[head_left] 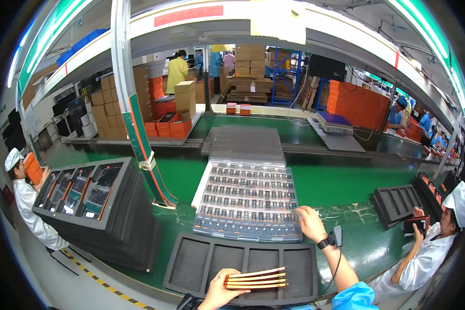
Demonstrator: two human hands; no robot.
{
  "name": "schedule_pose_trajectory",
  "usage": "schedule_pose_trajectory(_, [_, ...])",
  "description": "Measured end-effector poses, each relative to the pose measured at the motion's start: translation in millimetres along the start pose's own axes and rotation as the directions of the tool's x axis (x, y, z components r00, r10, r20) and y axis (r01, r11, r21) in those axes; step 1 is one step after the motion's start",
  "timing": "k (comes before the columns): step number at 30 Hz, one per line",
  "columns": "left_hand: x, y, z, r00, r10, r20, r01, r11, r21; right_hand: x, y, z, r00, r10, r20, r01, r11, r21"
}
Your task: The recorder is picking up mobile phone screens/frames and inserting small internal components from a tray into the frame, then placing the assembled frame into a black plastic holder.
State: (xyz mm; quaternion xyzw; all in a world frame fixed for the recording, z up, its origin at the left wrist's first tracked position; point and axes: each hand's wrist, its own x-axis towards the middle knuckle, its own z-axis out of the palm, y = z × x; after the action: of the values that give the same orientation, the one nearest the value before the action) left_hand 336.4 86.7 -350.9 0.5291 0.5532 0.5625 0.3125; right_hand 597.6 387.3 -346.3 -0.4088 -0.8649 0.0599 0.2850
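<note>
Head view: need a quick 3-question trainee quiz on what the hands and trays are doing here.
1. True or false: the left hand holds a fanned stack of thin orange-edged flat pieces.
2. The right hand rests on which thing? A) the clear tray of small parts B) the empty black foam tray C) the green belt
3. Fill in: the black foam tray in front of the person has ___ compartments showing, all empty.

Key: 1 true. 2 A, at the clear tray's near right corner. 3 four.
</note>
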Motion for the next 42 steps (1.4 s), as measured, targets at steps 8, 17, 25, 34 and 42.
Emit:
schedule_pose_trajectory(8, [4.1,11.1,1.7,0.998,0.049,-0.033,-0.046,0.994,0.104,53.5,-155.2,53.4,0.779,-0.615,0.119,0.568,0.774,0.280])
schedule_pose_trajectory(17, [-2.5,15.0,5.3,0.995,0.083,-0.056,-0.075,0.988,0.138,112.1,-216.2,163.0,0.687,-0.705,0.175,0.701,0.707,0.096])
schedule_pose_trajectory(25, [-1.4,11.5,2.6,0.996,0.067,-0.065,-0.058,0.989,0.135,97.3,-218.2,171.7,0.671,-0.741,0.016,0.733,0.666,0.136])
schedule_pose_trajectory(34, [-3.1,12.2,2.9,0.996,0.023,-0.090,-0.008,0.986,0.168,116.7,-214.5,152.2,0.561,-0.821,0.108,0.792,0.570,0.219])
schedule_pose_trajectory(42, [-1.1,6.8,8.4,0.998,0.031,-0.048,-0.022,0.984,0.179,69.1,-195.1,45.3,0.921,-0.387,0.052,0.235,0.657,0.717])
